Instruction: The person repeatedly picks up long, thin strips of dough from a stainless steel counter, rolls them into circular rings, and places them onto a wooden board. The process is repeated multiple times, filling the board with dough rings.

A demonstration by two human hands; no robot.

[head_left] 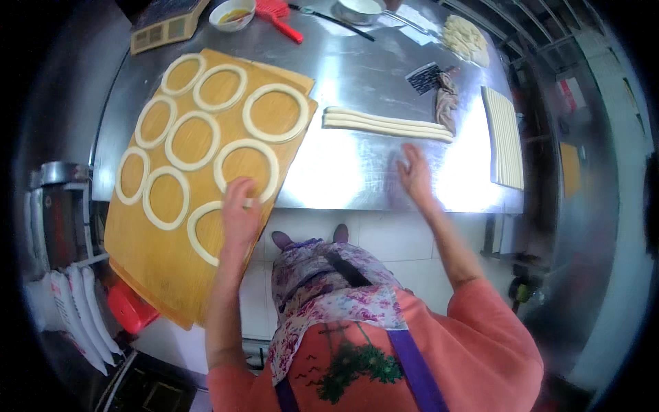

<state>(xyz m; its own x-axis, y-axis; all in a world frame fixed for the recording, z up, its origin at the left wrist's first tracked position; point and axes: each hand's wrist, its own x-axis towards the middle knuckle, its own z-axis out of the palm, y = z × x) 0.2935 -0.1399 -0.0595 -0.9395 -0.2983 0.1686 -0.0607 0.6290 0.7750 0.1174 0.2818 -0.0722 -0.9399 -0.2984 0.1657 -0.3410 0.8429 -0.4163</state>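
Several pale dough rings [193, 141] lie spaced out on a wooden board [147, 250] at the left. Over the board's right edge, my left hand [241, 211] has its fingers loosely bent and apart, at the lower rim of one dough ring [275, 165]. Whether it touches that ring I cannot tell. The hand and wrist partly cover the nearest ring [194, 237]. My right hand [414, 173] hovers near the metal table with fingers apart and nothing in them. Just beyond it lie a few long dough strips [384, 124] side by side.
The metal table [329, 175] carries a ridged dough slab [503, 137] at right and a dough lump [465, 40] behind. A crumpled cloth [446, 103] touches the strips' end. At the back are a bowl [232, 15], a red-handled brush [280, 19] and a dark stick [333, 22].
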